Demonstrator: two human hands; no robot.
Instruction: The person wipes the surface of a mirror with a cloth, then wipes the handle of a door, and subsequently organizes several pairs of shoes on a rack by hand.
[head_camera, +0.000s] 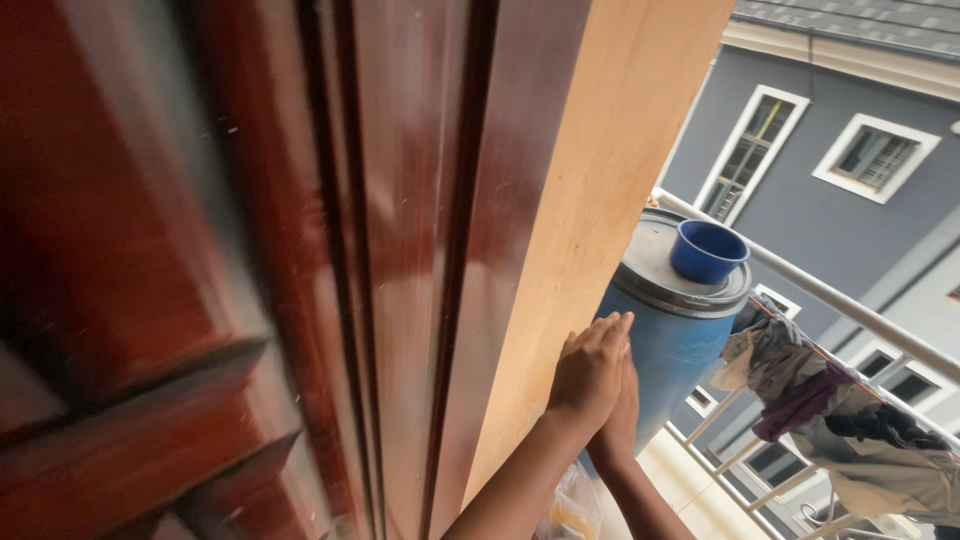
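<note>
A tall wooden door fills the left of the view, with a glossy dark red panelled face (400, 250) and a bare light tan edge (590, 180). My left hand (590, 370) lies flat against that tan edge, fingers together and pointing up. My right hand (622, 428) sits just behind and under it, also against the edge, mostly hidden by the left hand. Neither hand grips anything.
A blue plastic barrel (670, 340) with a grey lid stands right behind my hands, with a small blue bowl (707, 250) on top. A white balcony railing (850, 305) carries draped clothes (800, 390). A plastic bag (572, 510) sits below. A grey building stands beyond.
</note>
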